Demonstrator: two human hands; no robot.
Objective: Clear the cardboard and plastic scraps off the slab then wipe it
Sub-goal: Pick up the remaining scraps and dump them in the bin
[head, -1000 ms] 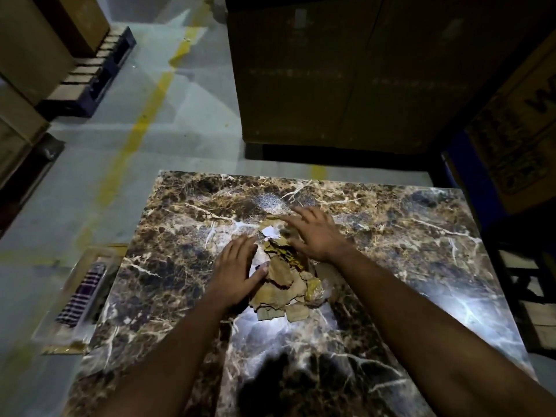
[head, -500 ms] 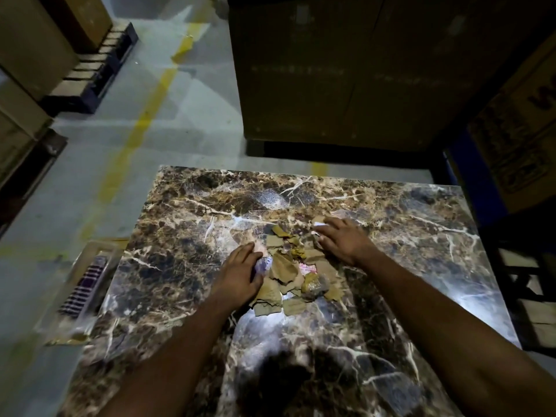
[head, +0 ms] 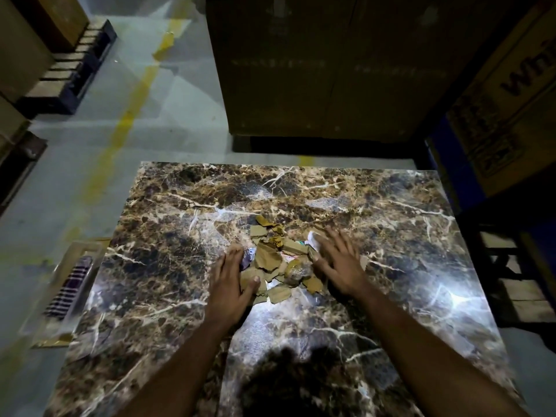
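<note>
**Scraps heaped at centre of marble slab**

A glossy, dark brown marble slab [head: 168,266] veined in white carries a small heap of torn tan cardboard scraps [head: 267,260]. Crumpled clear plastic [head: 296,270] lies at the heap's near right side, a white scrap [head: 313,237] at its far right. Two bare hands rest flat on the slab, flanking the heap.

I see the scraps [head: 278,266] piled mid-slab [head: 168,266], my left hand [head: 230,281] touching their left edge, my right hand [head: 338,266] their right; a tray [head: 64,284] lies on the floor left of the slab.
</note>
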